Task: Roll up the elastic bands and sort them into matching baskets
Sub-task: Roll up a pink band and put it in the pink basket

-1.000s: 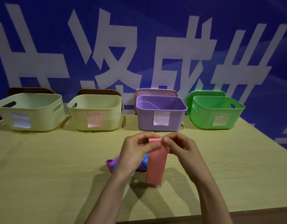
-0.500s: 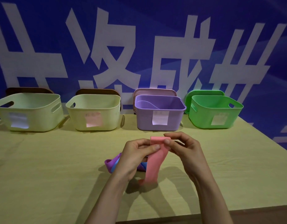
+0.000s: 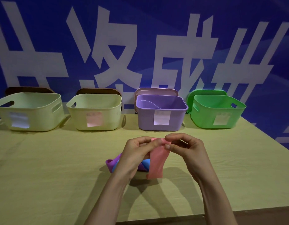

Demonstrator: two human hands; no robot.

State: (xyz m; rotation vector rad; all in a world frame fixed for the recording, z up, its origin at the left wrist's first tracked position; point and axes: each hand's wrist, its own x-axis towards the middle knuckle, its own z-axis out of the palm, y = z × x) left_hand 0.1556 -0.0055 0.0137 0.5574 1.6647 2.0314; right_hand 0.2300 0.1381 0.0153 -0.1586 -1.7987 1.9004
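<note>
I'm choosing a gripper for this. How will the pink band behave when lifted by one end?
Probably floppy: pinched at its top by the left hand and right hand, the pink band hangs limp toward the table. Likely light, since a pinch alone carries it. Being a flat strip, it seems unlikely to roll away.

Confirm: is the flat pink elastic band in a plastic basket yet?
No, the left hand and right hand pinch the top of the flat pink elastic band over the light wooden table.
</note>
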